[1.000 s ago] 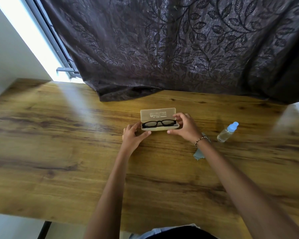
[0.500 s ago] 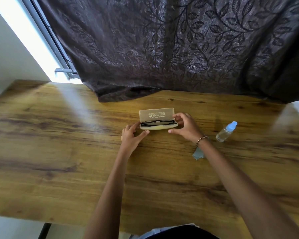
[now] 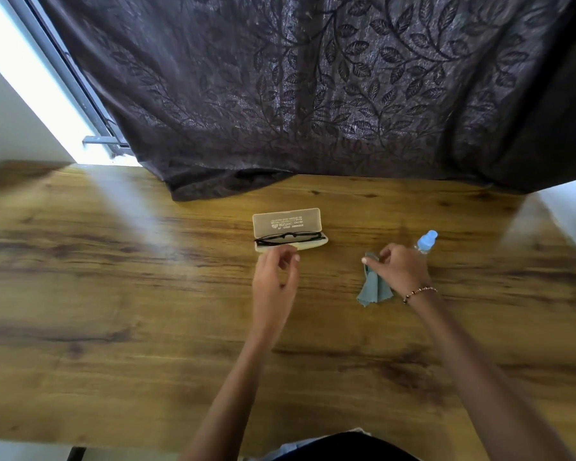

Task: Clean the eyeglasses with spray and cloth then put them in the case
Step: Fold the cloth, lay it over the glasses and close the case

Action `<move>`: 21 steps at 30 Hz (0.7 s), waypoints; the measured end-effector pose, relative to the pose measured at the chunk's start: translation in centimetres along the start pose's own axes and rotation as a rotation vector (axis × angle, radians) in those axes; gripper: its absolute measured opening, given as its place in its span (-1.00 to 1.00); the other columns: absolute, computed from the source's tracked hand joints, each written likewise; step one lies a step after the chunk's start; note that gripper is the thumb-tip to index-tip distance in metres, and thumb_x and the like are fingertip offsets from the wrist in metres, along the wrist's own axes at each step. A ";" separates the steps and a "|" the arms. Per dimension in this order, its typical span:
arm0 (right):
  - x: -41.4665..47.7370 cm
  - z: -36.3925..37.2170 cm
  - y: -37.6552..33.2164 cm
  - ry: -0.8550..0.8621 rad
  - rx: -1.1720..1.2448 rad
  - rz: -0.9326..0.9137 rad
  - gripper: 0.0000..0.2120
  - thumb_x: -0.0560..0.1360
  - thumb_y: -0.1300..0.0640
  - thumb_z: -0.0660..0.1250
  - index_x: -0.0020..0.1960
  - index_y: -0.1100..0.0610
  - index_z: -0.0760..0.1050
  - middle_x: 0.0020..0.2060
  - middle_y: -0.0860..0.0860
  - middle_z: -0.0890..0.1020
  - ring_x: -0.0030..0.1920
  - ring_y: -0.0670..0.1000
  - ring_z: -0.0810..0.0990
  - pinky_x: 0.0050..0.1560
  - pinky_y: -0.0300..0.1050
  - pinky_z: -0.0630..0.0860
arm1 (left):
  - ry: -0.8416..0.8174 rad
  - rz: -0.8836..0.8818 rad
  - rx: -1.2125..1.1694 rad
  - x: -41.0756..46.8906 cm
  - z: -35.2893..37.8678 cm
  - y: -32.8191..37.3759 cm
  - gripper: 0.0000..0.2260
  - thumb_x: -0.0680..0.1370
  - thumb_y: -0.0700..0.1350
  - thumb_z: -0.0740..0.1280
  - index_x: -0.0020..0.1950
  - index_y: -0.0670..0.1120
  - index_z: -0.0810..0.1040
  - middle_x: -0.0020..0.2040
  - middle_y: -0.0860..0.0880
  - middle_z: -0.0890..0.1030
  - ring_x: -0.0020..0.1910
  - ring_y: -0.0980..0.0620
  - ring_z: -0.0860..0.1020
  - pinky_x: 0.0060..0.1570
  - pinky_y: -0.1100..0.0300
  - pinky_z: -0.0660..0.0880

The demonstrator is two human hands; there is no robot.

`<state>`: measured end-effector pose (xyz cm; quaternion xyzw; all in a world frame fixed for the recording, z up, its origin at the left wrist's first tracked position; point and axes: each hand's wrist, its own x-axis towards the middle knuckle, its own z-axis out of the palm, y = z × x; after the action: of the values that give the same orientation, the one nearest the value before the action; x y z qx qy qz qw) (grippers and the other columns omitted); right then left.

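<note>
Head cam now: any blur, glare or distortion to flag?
Head view: left hand and right hand, which grips the cloth, are smeared by blur; the window is blown out top left and casts pale streaks on the table; wide-angle distortion bows the table edges.

- The case lay open mid-table, its raised lid walling off the eyeglasses from behind; the near side was open to the left hand.
- A bare strip of table separated the case from the cloth, pinched by the right hand.
- The spray bottle stood just behind that hand.
- The curtain draped onto the far edge, near the lid.
</note>
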<state>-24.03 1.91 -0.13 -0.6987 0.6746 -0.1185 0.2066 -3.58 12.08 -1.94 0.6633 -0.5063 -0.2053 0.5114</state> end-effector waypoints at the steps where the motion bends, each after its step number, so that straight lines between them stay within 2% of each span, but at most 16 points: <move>1: 0.0 0.3 0.0 -0.015 0.019 0.003 -0.73 0.42 -0.06 0.45 -0.10 0.15 0.55 -0.26 0.04 0.63 -0.13 0.04 0.60 -0.03 -0.04 0.52 | -0.037 0.022 0.000 -0.2 0.5 0.3 -0.87 0.58 -0.15 0.28 0.10 0.02 0.48 -0.06 0.13 0.52 -0.11 0.22 0.49 -0.06 0.37 0.45; 4: -0.1 0.3 -0.3 -0.070 0.170 0.017 -0.89 0.45 0.16 0.43 -0.05 0.15 0.58 -0.17 -0.01 0.60 -0.06 0.00 0.58 -0.18 -0.27 0.42 | -0.120 0.034 0.002 -0.5 1.7 0.6 -0.88 0.59 -0.16 0.28 0.11 -0.05 0.51 -0.04 0.12 0.54 -0.14 0.24 0.51 -0.10 0.34 0.49; 6: -0.4 -0.1 -0.7 -0.112 0.377 0.031 -0.89 0.47 0.19 0.42 -0.01 0.12 0.57 -0.13 -0.05 0.60 -0.09 -0.07 0.56 -0.23 -0.34 0.40 | -0.194 -0.010 0.010 -0.4 2.3 0.7 -0.83 0.58 -0.15 0.29 0.17 -0.06 0.51 0.03 0.09 0.55 -0.07 0.24 0.53 -0.04 0.27 0.54; 9: -1.0 -0.9 -1.7 -0.253 0.843 0.078 -0.89 0.49 0.26 0.37 -0.02 0.10 0.55 -0.09 0.01 0.63 -0.05 -0.02 0.61 -0.13 -0.25 0.57 | -0.305 -0.055 -0.044 0.1 2.8 1.3 -0.68 0.57 -0.12 0.32 0.33 -0.07 0.45 0.19 0.04 0.53 0.07 0.24 0.53 0.12 0.28 0.53; 11: -1.4 -1.2 -2.1 -0.314 1.000 0.087 -0.88 0.50 0.30 0.35 -0.02 0.12 0.56 -0.07 0.06 0.65 -0.02 0.02 0.63 -0.02 -0.11 0.61 | -0.362 -0.086 -0.113 0.6 3.0 2.0 -0.60 0.57 -0.07 0.33 0.39 -0.08 0.39 0.24 0.04 0.50 0.15 0.16 0.52 0.15 0.29 0.49; 14: -2.0 -1.7 -2.9 -0.386 1.083 0.052 -0.87 0.51 0.28 0.33 0.01 0.13 0.58 -0.10 0.03 0.67 -0.05 -0.01 0.64 0.03 -0.07 0.61 | -0.426 -0.239 -0.251 1.5 3.1 3.4 -0.55 0.56 -0.01 0.34 0.41 -0.09 0.37 0.22 0.04 0.52 0.17 0.09 0.53 0.10 0.27 0.52; 17: -2.3 -1.9 -3.5 -0.403 1.117 0.051 -0.87 0.54 0.29 0.29 0.00 0.12 0.58 -0.14 0.03 0.67 -0.12 -0.03 0.64 -0.06 -0.12 0.61 | -0.393 -0.360 -0.445 2.1 2.9 4.2 -0.73 0.55 -0.03 0.35 0.24 -0.04 0.52 0.11 0.03 0.61 0.12 0.05 0.55 0.10 0.22 0.51; 19: -2.5 -2.1 -3.7 -0.423 1.167 0.062 -0.89 0.53 0.21 0.31 0.03 0.15 0.58 -0.12 0.05 0.67 -0.12 -0.02 0.65 -0.05 -0.07 0.60 | -0.371 -0.448 -0.569 2.3 2.6 4.2 -0.78 0.55 0.02 0.34 0.15 -0.01 0.59 0.07 0.01 0.65 0.12 0.02 0.57 0.17 0.11 0.49; 21: -2.7 -2.3 -3.8 -0.450 1.199 0.039 -0.75 0.48 0.08 0.36 0.10 0.18 0.58 -0.10 0.05 0.68 -0.10 -0.01 0.66 -0.07 -0.07 0.59 | -0.365 -0.490 -0.655 2.4 2.2 4.1 -0.75 0.56 0.07 0.31 0.13 -0.02 0.63 0.07 -0.02 0.68 0.12 -0.02 0.60 0.20 0.05 0.48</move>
<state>-21.85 4.29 3.94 -0.4572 0.4439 -0.3217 0.7003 -6.22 9.06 1.45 0.5194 -0.3247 -0.5837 0.5330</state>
